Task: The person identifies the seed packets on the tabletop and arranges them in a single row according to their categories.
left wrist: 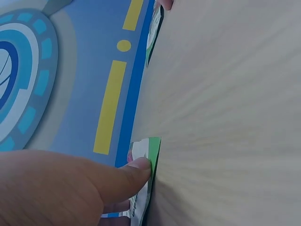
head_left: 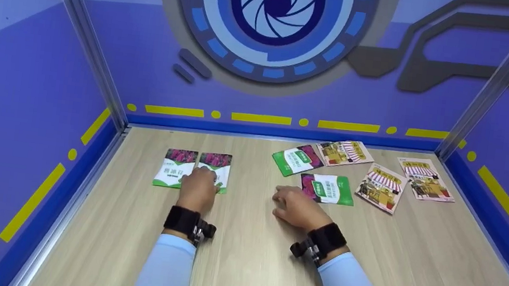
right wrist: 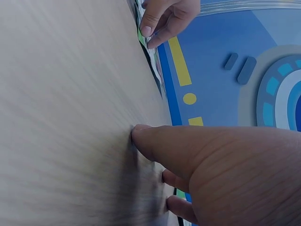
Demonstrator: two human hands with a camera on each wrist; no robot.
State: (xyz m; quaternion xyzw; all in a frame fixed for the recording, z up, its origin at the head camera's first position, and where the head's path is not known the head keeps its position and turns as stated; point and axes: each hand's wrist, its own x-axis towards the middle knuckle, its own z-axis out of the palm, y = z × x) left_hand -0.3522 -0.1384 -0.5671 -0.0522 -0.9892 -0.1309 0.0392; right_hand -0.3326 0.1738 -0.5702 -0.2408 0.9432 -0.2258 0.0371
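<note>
Below the frame's centre, the right hand (head_left: 299,209) held nothing, fingers loosely bent; it was nearer the crosswise packet (head_left: 338,191), just up and right of it, long axis running left to right. Left of centre, the left hand (head_left: 199,187) had fingers on the lengthwise packet (head_left: 217,160), its long axis running up the frame beyond them; whether they pinched it, I couldn't tell.

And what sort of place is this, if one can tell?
Probably a small booth set up for tabletop work: printed panels stand on three sides of the table, with metal posts at its far corners.
</note>
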